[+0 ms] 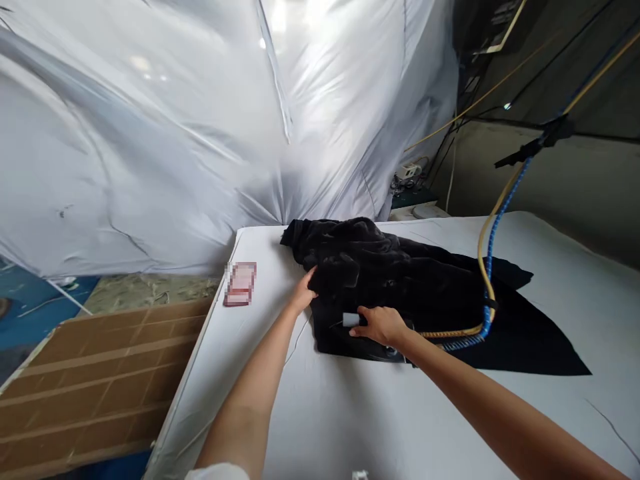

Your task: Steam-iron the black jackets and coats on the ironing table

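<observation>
A black garment (pixel 430 287) lies bunched and partly spread on a white-covered table (pixel 320 420). My left hand (pixel 303 292) grips the garment's left edge, its fingertips partly hidden by the cloth. My right hand (pixel 383 327) is closed around the handle of an iron, over the front part of the garment. The iron's grey handle end (pixel 351 320) sticks out to the left of my fingers. Most of the iron's body is hidden under my hand and dark against the cloth. A yellow hose and a blue coiled cord (pixel 493 247) run from it to the upper right.
A red and white card-like item (pixel 241 285), partly pixelated, lies at the table's left side. Brown cardboard (pixel 105 380) sits beyond the left edge. White sheeting (pixel 200 127) hangs behind the table. A white box with wires (pixel 407 171) stands at the back right.
</observation>
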The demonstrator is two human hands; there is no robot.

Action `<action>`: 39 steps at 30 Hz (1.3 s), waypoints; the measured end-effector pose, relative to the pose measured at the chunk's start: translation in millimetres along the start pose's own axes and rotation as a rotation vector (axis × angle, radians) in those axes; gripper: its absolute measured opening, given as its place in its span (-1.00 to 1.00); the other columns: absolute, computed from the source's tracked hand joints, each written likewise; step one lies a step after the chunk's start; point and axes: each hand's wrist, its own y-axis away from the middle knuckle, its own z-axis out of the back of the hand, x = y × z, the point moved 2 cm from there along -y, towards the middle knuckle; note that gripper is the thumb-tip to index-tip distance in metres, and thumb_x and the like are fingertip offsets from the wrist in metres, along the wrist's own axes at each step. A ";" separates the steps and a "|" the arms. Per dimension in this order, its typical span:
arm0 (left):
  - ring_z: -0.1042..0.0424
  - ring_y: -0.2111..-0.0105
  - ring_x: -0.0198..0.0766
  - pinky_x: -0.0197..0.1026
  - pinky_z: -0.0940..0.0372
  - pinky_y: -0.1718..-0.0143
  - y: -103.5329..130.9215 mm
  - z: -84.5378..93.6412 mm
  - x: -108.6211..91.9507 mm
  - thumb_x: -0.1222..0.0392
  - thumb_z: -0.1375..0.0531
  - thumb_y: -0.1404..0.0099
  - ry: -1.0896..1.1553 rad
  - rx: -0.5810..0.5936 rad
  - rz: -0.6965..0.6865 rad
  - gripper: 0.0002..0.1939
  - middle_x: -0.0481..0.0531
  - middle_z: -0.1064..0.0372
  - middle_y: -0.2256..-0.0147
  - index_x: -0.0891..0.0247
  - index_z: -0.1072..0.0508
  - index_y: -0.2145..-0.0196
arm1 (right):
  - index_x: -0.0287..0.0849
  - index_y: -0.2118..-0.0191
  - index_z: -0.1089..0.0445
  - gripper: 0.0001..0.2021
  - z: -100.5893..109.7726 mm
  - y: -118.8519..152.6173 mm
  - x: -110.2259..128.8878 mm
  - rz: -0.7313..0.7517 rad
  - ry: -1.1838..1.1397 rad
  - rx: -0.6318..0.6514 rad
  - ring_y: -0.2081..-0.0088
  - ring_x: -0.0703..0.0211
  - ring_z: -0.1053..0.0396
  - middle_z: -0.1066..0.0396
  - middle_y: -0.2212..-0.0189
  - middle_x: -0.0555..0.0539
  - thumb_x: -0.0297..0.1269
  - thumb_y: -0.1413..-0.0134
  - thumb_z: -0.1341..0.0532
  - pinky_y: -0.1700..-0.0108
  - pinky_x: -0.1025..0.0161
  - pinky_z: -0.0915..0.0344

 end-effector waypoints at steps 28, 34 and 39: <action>-0.46 0.39 -0.13 -0.23 -0.22 0.37 138.2 -35.9 -20.2 0.10 -0.18 -0.06 -0.448 -0.245 0.779 -0.84 0.10 -0.44 0.56 0.24 -0.45 0.54 | -0.18 0.06 -0.30 -0.32 22.3 -45.8 20.2 -0.175 -0.110 0.015 0.06 -0.10 -0.30 -0.37 0.11 -0.22 0.29 0.12 0.01 0.14 0.10 -0.21; -0.44 0.31 -0.03 -0.13 -0.21 0.31 161.2 -39.2 -28.4 0.06 -0.11 -0.13 -0.498 -0.302 0.728 -0.77 0.22 -0.46 0.40 0.24 -0.45 0.52 | -0.16 0.02 -0.29 -0.31 17.9 -26.1 13.7 -0.070 -0.117 0.075 0.08 -0.09 -0.32 -0.37 0.10 -0.20 0.27 0.14 -0.03 0.18 0.14 -0.22; -0.41 0.23 0.01 -0.07 -0.20 0.24 174.3 -46.0 -31.7 0.11 -0.12 -0.13 -0.480 -0.358 0.744 -0.81 0.27 -0.44 0.32 0.27 -0.45 0.46 | -0.14 0.03 -0.29 -0.32 7.8 -8.6 38.8 0.037 -0.078 0.109 0.09 -0.07 -0.32 -0.38 0.12 -0.18 0.27 0.18 -0.07 0.18 0.13 -0.22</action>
